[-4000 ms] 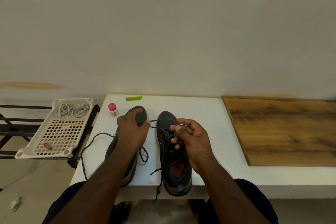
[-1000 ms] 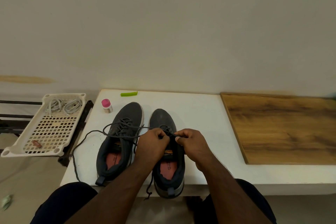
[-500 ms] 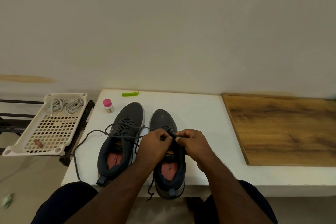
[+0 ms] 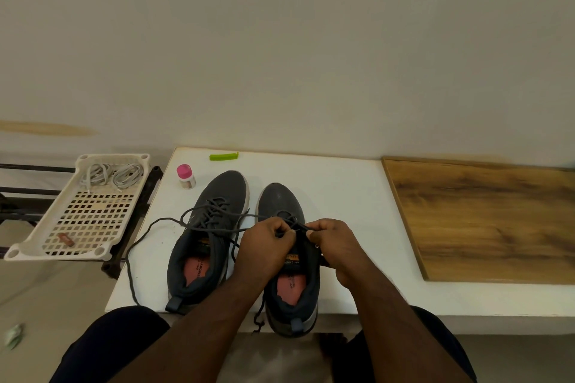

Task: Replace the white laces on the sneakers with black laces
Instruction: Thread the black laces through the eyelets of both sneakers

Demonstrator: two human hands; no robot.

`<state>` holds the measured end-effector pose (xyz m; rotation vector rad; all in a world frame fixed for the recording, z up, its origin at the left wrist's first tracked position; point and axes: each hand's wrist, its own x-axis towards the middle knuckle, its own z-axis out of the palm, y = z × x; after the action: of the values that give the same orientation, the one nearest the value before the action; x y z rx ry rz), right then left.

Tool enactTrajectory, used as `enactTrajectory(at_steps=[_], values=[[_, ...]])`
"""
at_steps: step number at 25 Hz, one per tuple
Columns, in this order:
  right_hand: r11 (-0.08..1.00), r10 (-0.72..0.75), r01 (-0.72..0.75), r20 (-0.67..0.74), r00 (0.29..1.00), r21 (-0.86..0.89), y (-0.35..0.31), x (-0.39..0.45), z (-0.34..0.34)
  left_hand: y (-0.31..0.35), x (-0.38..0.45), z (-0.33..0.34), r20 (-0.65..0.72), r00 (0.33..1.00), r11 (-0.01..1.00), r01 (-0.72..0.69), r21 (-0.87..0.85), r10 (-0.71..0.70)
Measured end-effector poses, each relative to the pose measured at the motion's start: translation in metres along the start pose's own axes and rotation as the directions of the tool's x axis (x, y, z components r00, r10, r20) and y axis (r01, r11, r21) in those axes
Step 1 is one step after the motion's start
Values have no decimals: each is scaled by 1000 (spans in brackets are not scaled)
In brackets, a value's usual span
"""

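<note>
Two dark grey sneakers stand side by side on the white table (image 4: pixel 342 183), toes toward the wall. The left sneaker (image 4: pixel 214 227) carries a black lace (image 4: pixel 146 230) whose loose end trails over the table's left edge. Over the tongue of the right sneaker (image 4: pixel 281 199), my left hand (image 4: pixel 264 246) and my right hand (image 4: pixel 336 246) meet, each pinching that shoe's black lace (image 4: pixel 295 225) between fingertips. Another strand hangs off the table's front edge beside the right sneaker's heel. Two coiled white laces (image 4: pixel 109 174) lie in the white basket (image 4: pixel 43 255) to the left.
A small bottle with a pink cap (image 4: pixel 185 176) and a green clip (image 4: pixel 223 156) sit near the table's back left. A wooden board (image 4: pixel 485 221) covers the right side. The basket rests on a black rack (image 4: pixel 137 221) and holds a small brown item (image 4: pixel 66 239).
Four seconds ago my left hand rested on the left sneaker's toe; it has since moved over to the right sneaker. Over the last second both hands stay at the lace with only small shifts.
</note>
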<state>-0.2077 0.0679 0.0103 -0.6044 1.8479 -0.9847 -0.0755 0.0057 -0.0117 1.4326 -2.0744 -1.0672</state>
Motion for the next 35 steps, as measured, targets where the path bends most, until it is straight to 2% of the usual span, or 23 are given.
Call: enactTrajectory(at_steps=[5,11,16,30,35], values=[[999,6,-6,9,1000,47,1,0,-1,2,-1,2,-23,1000,1000,-10,8,10],[996,-41,37,54,998,83,0,-3,-4,0,1,2,17,1000,1000,2,-5,-2],[968,73,-81,44,996,238,-1,-1,-7,2,1,1,34,999,1000,15,-18,-14],[995,-22,20,18,1000,96,5,3,-4,6,3,5,12,998,998,66,-22,-65],[987,-19,13,34,999,158,1,0,-4,7,3,7,38,996,996,81,-26,-80]])
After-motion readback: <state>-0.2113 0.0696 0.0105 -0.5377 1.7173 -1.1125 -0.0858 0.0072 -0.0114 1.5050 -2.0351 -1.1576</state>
